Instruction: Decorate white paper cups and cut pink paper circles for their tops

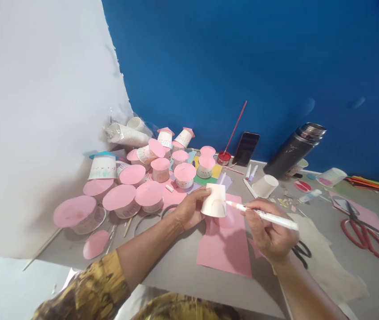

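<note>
My left hand (192, 206) is closed on a white paper cup (214, 201), turned upside down above a sheet of pink paper (224, 249). A faint curved peach line shows on the cup's side. Between the fingers of my right hand (271, 229) is a white marker (269, 218), its orange tip at the cup's right edge; I cannot tell whether it touches. Left of the cup stand several decorated paper cups topped with pink paper discs (149, 194). One cup wears a blue paper top (103, 155).
A stack of white cups (127, 134) lies in plastic at the back left. Against the blue wall lean a phone (247, 149) and a dark flask (292, 149). Red-handled scissors (364, 235) lie at right, beyond a cream cloth-like sheet (326, 262). A loose cup (265, 186) lies behind my right hand.
</note>
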Available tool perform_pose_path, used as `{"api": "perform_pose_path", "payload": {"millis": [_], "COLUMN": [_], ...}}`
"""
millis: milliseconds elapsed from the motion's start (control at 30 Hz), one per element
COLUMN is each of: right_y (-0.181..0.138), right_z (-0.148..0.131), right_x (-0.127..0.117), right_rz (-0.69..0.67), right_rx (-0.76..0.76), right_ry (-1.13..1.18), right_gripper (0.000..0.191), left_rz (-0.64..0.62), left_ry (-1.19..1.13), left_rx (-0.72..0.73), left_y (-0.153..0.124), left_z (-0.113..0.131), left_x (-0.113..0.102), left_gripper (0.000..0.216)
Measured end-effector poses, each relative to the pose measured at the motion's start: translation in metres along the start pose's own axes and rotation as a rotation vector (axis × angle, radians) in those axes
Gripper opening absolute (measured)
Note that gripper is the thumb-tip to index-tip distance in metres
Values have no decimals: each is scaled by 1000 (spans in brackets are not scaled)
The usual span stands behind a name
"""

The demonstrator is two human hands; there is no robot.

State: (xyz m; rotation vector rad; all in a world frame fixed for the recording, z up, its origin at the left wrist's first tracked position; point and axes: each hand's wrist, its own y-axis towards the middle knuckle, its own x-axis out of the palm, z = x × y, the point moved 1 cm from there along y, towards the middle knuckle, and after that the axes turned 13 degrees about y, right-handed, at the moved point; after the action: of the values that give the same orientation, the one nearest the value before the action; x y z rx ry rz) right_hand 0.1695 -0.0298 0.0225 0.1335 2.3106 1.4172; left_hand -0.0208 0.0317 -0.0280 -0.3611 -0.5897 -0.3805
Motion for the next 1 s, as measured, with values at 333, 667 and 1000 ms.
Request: {"api": "perform_pose_path", "payload": {"millis": [333,667,1000], "right_y": [3,5,4], "right_z": [-2,-5,-6], "right_x": [4,2,2], "right_rz": [-45,-71,-40], "right_rx": [6,-3,50], "right_ry": [1,30,43], "right_gripper": [9,12,8], "left_rz": [-2,-22,-22], "left_ry": [2,-79,-38], "left_rx": [-44,-51,-20], "left_y": [-1,-2,-1], "left_z": [-1,6,4], "left_x": [-1,-2,0], "left_gripper": [31,30,28]}}
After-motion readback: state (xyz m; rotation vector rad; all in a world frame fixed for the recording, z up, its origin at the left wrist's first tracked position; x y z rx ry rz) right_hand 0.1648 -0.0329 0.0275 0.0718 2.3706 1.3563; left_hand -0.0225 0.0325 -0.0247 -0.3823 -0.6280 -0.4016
